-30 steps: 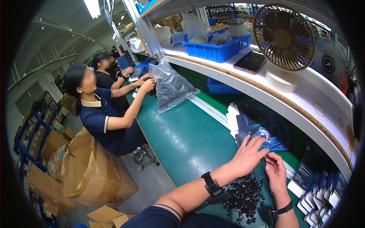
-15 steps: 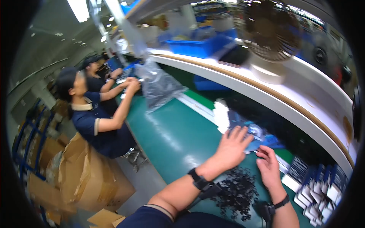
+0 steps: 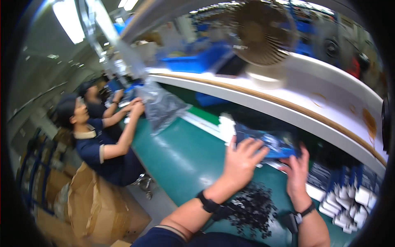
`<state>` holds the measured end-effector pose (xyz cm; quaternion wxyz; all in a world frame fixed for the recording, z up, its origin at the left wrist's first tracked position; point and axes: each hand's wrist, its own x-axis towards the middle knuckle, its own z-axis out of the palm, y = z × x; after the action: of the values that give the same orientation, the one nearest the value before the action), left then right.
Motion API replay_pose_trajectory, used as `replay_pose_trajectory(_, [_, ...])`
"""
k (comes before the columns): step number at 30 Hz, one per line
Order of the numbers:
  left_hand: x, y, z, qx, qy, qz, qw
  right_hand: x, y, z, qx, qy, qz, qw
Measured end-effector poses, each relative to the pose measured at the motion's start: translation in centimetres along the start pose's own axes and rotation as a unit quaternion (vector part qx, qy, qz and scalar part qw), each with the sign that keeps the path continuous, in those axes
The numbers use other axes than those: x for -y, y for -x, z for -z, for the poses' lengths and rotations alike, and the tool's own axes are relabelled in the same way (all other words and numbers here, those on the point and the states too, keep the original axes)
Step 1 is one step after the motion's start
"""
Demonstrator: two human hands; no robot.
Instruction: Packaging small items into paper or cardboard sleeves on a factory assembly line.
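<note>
Right now both hands are up at a flat dark blue packet (image 3: 273, 142) lying at the far side of the green belt (image 3: 181, 164), just under the white shelf edge (image 3: 288, 105). Its long axis runs left to right across the picture, tilted slightly down toward the right; it looks glossy, though motion blur hides any detail. The left hand (image 3: 242, 160) lies open on the packet's left end, fingers spread and pointing away from the person. The right hand (image 3: 297, 173) is at the packet's right end, fingers up and loosely apart; whether it grips the edge I cannot tell. Both wrists carry dark bands.

Nearer the person, a loose heap of small black parts (image 3: 251, 208) sits straight on the belt. Off to the right stand rows of small white pieces in dark slots (image 3: 349, 197). Farther up the line a seated co-worker (image 3: 96, 144) has both hands on a clear bag (image 3: 162, 108) with dark contents. A blue bin (image 3: 193, 61) and a fan (image 3: 259, 35) sit on the shelf.
</note>
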<state>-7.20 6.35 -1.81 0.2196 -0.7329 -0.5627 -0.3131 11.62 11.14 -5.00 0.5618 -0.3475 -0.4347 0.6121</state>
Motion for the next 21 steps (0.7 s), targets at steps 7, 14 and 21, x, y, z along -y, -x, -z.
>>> replay_pose_trajectory(7, [0.5,0.1,1.6,-0.025,0.061,0.064,0.996,-0.5,-0.3,0.3,0.036,-0.049,-0.035,0.998])
replay_pose_trajectory(14, [1.5,-0.9,2.2,-0.093,0.192,0.153,0.965,0.2,-1.0,0.2,0.036,-0.087,-0.062,0.994])
replay_pose_trajectory(21, [1.8,-0.4,1.8,-0.096,0.263,0.186,0.942,0.4,-0.4,0.3,0.045,-0.090,-0.069,0.993])
